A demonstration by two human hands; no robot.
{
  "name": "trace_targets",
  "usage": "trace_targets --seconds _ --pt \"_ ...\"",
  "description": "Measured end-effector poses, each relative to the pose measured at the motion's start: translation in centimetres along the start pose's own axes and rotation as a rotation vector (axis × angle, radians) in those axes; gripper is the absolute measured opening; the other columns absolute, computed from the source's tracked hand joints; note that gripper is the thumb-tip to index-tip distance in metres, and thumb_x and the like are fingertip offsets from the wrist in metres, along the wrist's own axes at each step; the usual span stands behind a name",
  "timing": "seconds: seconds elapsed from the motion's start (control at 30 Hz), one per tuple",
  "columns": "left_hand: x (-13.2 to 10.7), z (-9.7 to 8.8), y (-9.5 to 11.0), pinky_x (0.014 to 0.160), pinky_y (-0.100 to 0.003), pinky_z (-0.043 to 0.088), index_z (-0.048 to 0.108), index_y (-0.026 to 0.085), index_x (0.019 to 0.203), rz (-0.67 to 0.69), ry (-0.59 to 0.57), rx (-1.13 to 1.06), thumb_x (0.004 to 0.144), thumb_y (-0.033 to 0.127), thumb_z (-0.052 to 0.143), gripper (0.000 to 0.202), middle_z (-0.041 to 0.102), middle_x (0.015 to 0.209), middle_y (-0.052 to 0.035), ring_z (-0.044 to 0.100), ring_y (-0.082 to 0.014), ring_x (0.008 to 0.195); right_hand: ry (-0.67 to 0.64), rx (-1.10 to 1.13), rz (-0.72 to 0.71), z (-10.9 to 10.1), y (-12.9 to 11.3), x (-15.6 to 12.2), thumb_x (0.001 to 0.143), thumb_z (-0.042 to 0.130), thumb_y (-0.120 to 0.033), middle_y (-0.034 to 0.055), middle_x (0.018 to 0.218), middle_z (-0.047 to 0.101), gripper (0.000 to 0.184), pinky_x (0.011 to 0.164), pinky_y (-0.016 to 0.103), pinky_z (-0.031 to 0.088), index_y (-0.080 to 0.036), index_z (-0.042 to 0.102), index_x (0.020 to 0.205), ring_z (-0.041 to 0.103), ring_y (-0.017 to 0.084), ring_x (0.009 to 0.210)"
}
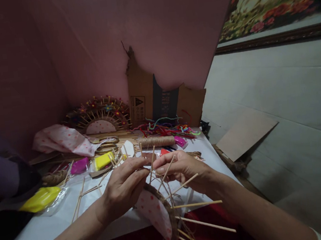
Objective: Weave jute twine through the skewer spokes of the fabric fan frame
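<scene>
My left hand (pixel 122 189) is closed on the upper end of a half-round craft fan (pixel 155 212), which has a pale face with red dots and a brown cord-wrapped rim. Thin wooden sticks (pixel 199 204) radiate from that rim toward the right. Beside the topmost sticks, my right hand (pixel 184 167) pinches thin brown twine (pixel 168 190), and loose strands of it hang among the sticks. The fingertips of both hands nearly meet, and the left fingertips are partly hidden.
Behind stand a finished-looking flowered fan (pixel 100 126) and torn cardboard (pixel 142 87). Polka-dot cloth (pixel 62 140), gold-handled scissors (pixel 107 144), a twine roll (pixel 157 141), pipe cleaners (pixel 167 127) and yellow clay packets (pixel 41 199) lie on the white table (pixel 115 231). Loose sticks (pixel 79 199) lie left.
</scene>
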State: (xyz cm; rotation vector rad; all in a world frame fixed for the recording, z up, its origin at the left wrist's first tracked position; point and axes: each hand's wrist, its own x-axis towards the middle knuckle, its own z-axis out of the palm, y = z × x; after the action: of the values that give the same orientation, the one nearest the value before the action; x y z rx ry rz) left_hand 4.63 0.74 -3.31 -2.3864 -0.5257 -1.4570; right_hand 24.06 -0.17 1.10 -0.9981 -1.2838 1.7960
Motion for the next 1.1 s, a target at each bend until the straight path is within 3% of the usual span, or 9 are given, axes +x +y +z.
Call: trace_targets --seconds 0.4,0.83,1.1 --pt "0.00 0.00 0.00 0.080 -0.034 0.052 0.059 0.015 0.086 0.023 0.001 0.003 0.075 0.002 0.057 0.017 0.066 0.094 -0.0110 0.061 -0.0182 0.091 0.051 0.021 0.011 0.10 0.01 -0.20 0.056 0.077 -0.021 -0.0010 0.059 0.058 0.017 0.057 0.025 0.033 -0.014 0.070 0.070 0.045 0.008 0.054" --pt "0.00 0.00 -0.10 0.079 -0.033 0.052 0.059 0.015 0.088 0.003 -0.010 -0.017 0.077 0.003 0.055 0.017 0.066 0.095 -0.0105 0.062 -0.0179 0.090 -0.011 -0.038 -0.040 -0.19 0.40 0.06 0.057 0.077 -0.021 -0.0025 0.060 0.058 0.017 0.058 0.024 0.033 -0.015 0.068 0.071 0.046 0.008 0.056" --pt "-0.01 0.07 -0.01 0.081 -0.034 0.051 0.059 0.014 0.091 0.007 -0.027 -0.035 0.076 0.001 0.054 0.021 0.064 0.097 -0.0116 0.060 -0.0179 0.091 -0.029 -0.030 -0.071 -0.37 0.69 0.07 0.065 0.072 -0.024 0.0004 0.066 0.062 0.013 0.057 0.024 0.032 -0.014 0.065 0.070 0.045 0.008 0.055"
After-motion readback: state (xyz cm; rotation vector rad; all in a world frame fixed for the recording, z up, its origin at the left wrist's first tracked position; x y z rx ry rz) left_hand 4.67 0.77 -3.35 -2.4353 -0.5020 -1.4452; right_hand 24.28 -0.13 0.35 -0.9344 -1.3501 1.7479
